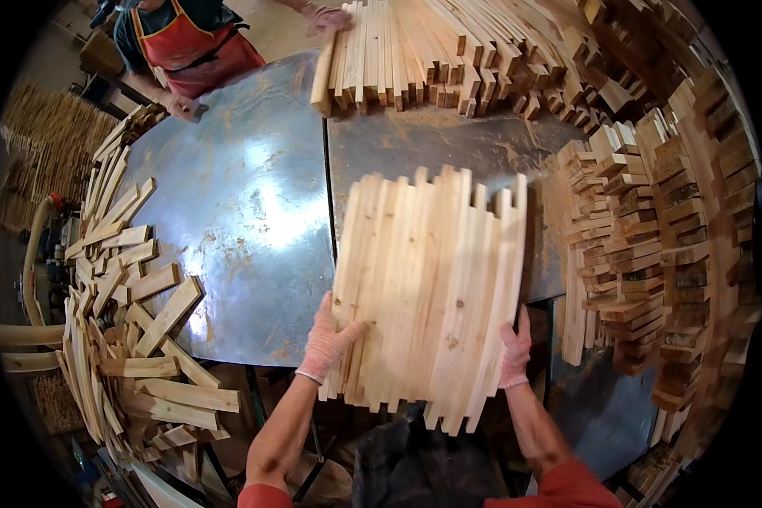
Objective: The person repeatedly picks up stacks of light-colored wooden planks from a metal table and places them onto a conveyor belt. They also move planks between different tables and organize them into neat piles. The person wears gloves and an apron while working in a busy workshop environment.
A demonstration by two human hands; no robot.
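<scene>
Between my two gloved hands is a broad bundle of pale wooden strips (423,296), laid side by side with uneven ends. My left hand (328,340) grips its left edge, thumb over the top face. On the opposite edge, my right hand (515,347) presses with its fingers along the outermost strip. The bundle's near end reaches past the table edge toward my body, and its far part is over the metal tabletop (389,148). What lies under the bundle is hidden.
Loose offcuts (169,317) heap along the left side. Stacked wood pieces (626,245) stand at the right. More long strips (398,59) lie across the far side. A co-worker in a red apron (195,55) stands at the far left, one hand near those strips.
</scene>
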